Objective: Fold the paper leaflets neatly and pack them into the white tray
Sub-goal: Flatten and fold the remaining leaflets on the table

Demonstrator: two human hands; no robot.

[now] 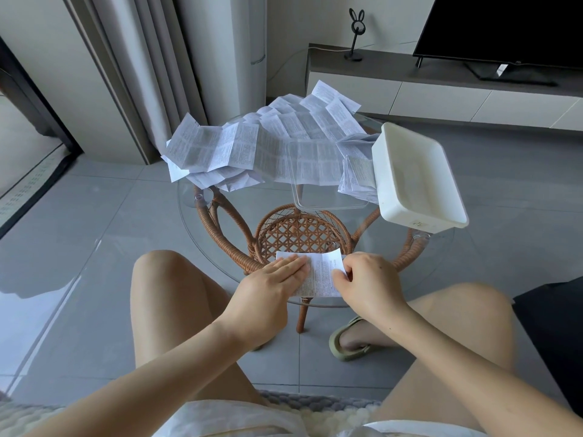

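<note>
Glass tabletop [220, 228] is slick — flat left hand [271, 282] presses the leaflet [320, 275], right hand [367, 279] pinches its edge; a slip could skew the crease.

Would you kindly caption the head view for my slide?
Left hand presses a leaflet on the glass table; right hand pinches its edge.

Your round glass surface [186, 212] on its rattan frame [220, 216], and what lies on it.
A small leaflet [321, 275] lies at the near edge, pressed flat under your left hand [271, 285] and pinched by your right hand [366, 279]. Far beyond both hands sprawls a pile of unfolded leaflets [268, 146]; a clear tray [331, 207] sits nearer, and the white tray [407, 216] stands beyond your right hand, at the rim.
</note>
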